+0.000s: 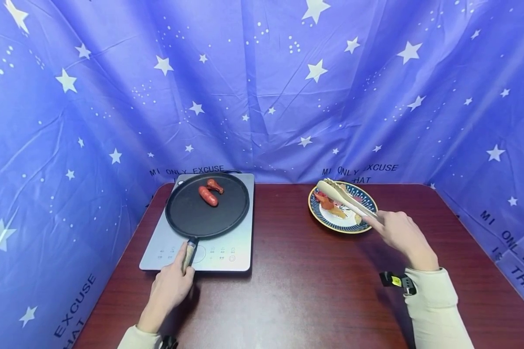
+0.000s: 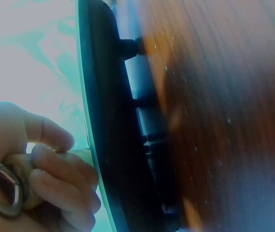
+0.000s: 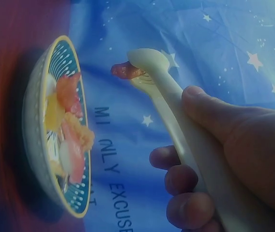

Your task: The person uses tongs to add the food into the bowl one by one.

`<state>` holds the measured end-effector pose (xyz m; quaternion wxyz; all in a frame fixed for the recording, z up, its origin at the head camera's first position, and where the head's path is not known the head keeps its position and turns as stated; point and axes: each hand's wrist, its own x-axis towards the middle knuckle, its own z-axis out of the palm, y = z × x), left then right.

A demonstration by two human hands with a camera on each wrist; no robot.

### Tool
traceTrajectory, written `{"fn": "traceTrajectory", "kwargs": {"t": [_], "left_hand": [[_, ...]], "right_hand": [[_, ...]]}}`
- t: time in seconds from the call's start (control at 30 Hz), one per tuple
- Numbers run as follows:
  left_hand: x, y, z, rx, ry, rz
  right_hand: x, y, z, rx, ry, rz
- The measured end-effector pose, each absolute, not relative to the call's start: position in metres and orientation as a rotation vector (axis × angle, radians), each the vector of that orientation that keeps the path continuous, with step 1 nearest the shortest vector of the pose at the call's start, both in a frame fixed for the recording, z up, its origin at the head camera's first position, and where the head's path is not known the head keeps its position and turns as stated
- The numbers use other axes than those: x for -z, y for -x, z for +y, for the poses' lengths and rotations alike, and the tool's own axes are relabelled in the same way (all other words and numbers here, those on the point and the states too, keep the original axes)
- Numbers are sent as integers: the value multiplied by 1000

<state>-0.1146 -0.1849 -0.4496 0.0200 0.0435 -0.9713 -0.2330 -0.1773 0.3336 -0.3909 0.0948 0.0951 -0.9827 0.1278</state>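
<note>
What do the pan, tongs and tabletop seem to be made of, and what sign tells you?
Pan: probably coated metal, black and matte, thin-rimmed.
Tongs: likely plastic, pale and smooth, though coated metal is possible.
Tabletop: wood or wood-look laminate; reddish grain, glossy glare.

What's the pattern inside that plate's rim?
The plate shows white dots and lines on blue, best in the right wrist view.
</note>
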Motion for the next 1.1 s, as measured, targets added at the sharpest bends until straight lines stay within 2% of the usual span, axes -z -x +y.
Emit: {"fn": "traceTrajectory", "kwargs": {"t": [0.67, 1.1], "left_hand": [[447, 114, -185, 725, -138, -3021], [447, 114, -184, 724, -145, -3021]], "right_hand": [[377, 192, 282, -410, -346, -2890], [373, 204, 246, -446, -533, -2753]]}}
